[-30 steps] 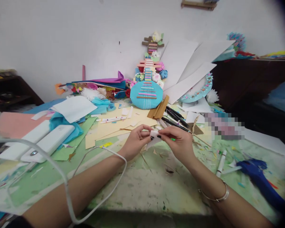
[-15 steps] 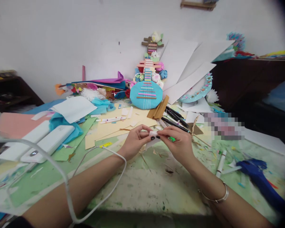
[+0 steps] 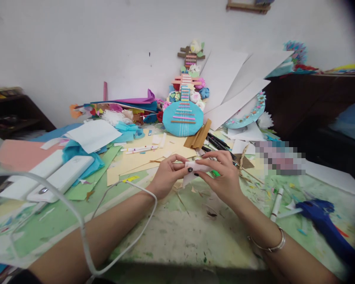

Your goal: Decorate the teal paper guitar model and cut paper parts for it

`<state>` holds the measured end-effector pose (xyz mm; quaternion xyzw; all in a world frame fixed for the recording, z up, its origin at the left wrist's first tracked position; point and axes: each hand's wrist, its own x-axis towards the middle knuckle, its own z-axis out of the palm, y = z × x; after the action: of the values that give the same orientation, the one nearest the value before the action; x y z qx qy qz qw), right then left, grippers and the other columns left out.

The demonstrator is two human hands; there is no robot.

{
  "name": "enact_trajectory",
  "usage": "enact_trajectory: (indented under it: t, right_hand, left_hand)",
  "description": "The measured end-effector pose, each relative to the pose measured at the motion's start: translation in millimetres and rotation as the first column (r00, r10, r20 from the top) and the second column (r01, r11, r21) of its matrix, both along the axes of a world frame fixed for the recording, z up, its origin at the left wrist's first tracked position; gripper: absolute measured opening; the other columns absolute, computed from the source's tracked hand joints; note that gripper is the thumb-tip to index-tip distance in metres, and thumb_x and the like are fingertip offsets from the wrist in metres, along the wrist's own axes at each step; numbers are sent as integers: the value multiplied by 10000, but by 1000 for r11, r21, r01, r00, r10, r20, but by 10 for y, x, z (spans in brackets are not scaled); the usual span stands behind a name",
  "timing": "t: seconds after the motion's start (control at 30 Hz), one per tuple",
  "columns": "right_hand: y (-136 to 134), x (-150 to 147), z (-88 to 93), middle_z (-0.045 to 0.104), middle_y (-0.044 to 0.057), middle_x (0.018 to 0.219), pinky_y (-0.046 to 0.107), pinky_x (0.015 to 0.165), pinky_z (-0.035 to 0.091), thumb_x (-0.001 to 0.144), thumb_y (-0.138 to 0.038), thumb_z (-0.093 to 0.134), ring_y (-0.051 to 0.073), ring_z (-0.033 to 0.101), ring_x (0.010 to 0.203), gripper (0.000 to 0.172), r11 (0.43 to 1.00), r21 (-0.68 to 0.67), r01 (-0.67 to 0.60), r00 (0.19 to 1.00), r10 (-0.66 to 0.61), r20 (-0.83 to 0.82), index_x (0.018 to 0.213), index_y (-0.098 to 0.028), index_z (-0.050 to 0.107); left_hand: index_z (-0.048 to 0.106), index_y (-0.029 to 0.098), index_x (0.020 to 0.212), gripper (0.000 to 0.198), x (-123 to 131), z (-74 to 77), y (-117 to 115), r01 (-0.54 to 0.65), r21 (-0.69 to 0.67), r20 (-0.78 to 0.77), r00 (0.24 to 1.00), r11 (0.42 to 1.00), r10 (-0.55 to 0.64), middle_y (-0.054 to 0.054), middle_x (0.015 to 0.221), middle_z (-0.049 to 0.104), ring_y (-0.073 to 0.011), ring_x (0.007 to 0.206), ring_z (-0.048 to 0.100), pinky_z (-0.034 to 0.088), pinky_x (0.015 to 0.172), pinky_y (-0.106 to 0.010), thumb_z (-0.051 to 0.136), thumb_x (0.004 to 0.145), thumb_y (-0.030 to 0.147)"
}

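A small strip of white paper (image 3: 190, 178) is between my two hands, over the front middle of the table. My left hand (image 3: 168, 176) pinches its left end, thumb in front and fingers behind. The thumb and fingers of my right hand (image 3: 223, 173) are closed on its right end. The paper's upper edge looks rolled or folded, and a loose flap hangs down between the hands. Behind them stands a turquoise paper lute (image 3: 182, 118) with coloured bars and white strings. Folded brown paper (image 3: 198, 136) and black pens (image 3: 217, 141) lie just beyond my right hand.
A white cable (image 3: 83, 232) loops across my left forearm. On the left lie a white power bank (image 3: 60, 179) and coloured paper sheets (image 3: 17, 156). A blue glue gun (image 3: 319, 215) and a white marker (image 3: 276, 204) lie at right. Large white sheets (image 3: 239, 86) lean against the wall.
My right hand's fingers have spread and shifted along the paper, so more of the white strip shows between the hands. My left hand keeps its pinch.
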<state>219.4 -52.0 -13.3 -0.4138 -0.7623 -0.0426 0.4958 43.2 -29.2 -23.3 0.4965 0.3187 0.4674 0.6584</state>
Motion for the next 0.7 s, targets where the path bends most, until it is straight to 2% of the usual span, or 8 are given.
enact_trajectory:
  t: [0.17,0.33,0.7]
  right_hand:
    - [-2,-5,-16,670,66,955,404,822,490,803,-196,628,218,609,915,175,991,-83,-107,993,103,-51,946,-260,706]
    - [-25,-23,-28,683,64,974,358,809,522,821,-187,606,194,638,907,187,983,-98,-155,985,146,-94,965,-251,706]
    - [-47,-61,-18,680,58,956,349,794,526,804,-187,624,191,640,897,171,987,-97,-125,988,115,-101,951,-247,688]
  left_hand:
    - [542,148,853,379,-29,-3,8,17,-4,-7,1000,1000,-17,-64,751,732,-182,663,679,488,606,-259,803,623,296]
    - [546,148,854,353,-36,11,-1,30,10,-5,1000,1000,-30,-62,758,734,-179,671,680,484,613,-253,797,630,256]
    - [547,152,866,353,-22,17,-9,42,25,-19,999,999,-42,-64,764,732,-187,677,682,487,609,-258,786,640,279]
